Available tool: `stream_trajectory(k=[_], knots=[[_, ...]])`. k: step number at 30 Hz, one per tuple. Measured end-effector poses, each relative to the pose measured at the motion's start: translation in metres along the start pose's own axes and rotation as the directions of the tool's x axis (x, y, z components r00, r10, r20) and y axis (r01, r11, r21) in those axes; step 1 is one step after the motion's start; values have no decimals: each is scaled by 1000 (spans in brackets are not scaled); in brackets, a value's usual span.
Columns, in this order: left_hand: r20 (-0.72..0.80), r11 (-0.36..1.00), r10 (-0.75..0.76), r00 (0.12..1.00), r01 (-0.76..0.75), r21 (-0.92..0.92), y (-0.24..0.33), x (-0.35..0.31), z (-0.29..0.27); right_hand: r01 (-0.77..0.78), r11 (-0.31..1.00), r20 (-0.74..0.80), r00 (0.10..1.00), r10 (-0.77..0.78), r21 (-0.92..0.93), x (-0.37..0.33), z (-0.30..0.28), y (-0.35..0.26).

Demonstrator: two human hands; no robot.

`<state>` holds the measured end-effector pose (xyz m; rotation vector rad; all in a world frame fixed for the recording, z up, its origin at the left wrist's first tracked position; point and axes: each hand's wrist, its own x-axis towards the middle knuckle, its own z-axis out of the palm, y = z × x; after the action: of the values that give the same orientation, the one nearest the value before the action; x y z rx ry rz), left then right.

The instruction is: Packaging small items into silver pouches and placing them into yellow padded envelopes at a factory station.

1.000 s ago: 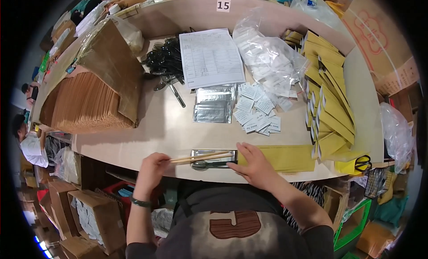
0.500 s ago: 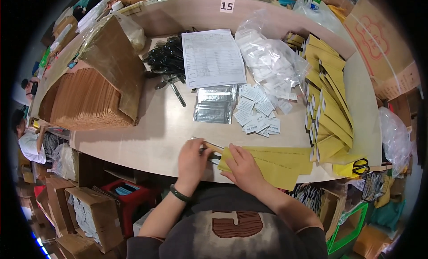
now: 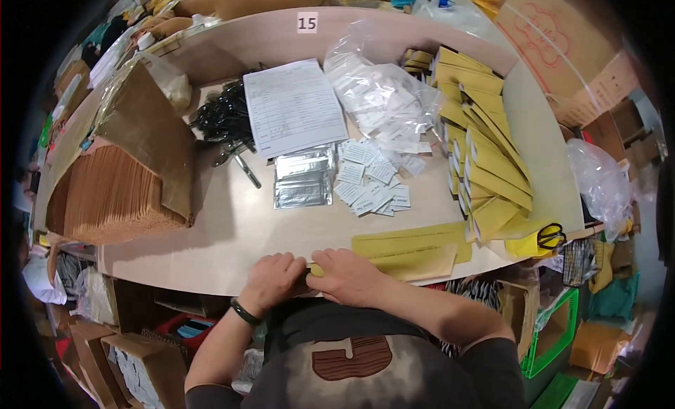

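Observation:
At the table's front edge my left hand (image 3: 273, 281) is closed, its fingers curled against my right hand; what it grips is hidden. My right hand (image 3: 346, 277) is closed on a yellow paper sleeve (image 3: 430, 265), whose pale end sticks out to the right under my wrist. Another yellow sleeve (image 3: 383, 241) lies flat just beyond it. Ahead of my hands are silver foil packets (image 3: 302, 189) in a stack and a loose pile of small white printed cards (image 3: 373, 187).
A cardboard box (image 3: 158, 142) of brown sleeves stands left. Behind are black spoons (image 3: 221, 113), a printed sheet (image 3: 294, 108) and a clear bag of white packets (image 3: 380, 92). Filled yellow sleeves (image 3: 492, 156) are heaped right, near black scissors (image 3: 551, 236). A metal utensil (image 3: 247, 171) lies beside the sheet.
My hands have drawn together and closer to the table's edge. The orange sleeve and utensil seen between them are now hidden. The view has shifted, moving the table's contents left.

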<state>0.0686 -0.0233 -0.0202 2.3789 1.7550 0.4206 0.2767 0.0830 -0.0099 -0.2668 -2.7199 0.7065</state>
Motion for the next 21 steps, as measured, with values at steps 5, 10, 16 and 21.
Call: stream_trajectory(k=[5, 10, 16, 21], knots=[[11, 852, -486, 874, 476, -218, -2, 3, -44, -142, 962, -70, 989, 129, -232, -3, -128, 70], [297, 381, -451, 842, 482, -789, 14, -14, 8, -170, 927, -58, 985, 160, -335, -80, -141, 96], [154, 327, -121, 981, 186, -927, 75, 46, 37, -71, 989, 88, 993, 83, -129, -55, -26, 59], [190, 630, -599, 777, 605, -486, 41, 14, 4, -372, 907, -112, 928, 356, -196, -51, -28, 25]])
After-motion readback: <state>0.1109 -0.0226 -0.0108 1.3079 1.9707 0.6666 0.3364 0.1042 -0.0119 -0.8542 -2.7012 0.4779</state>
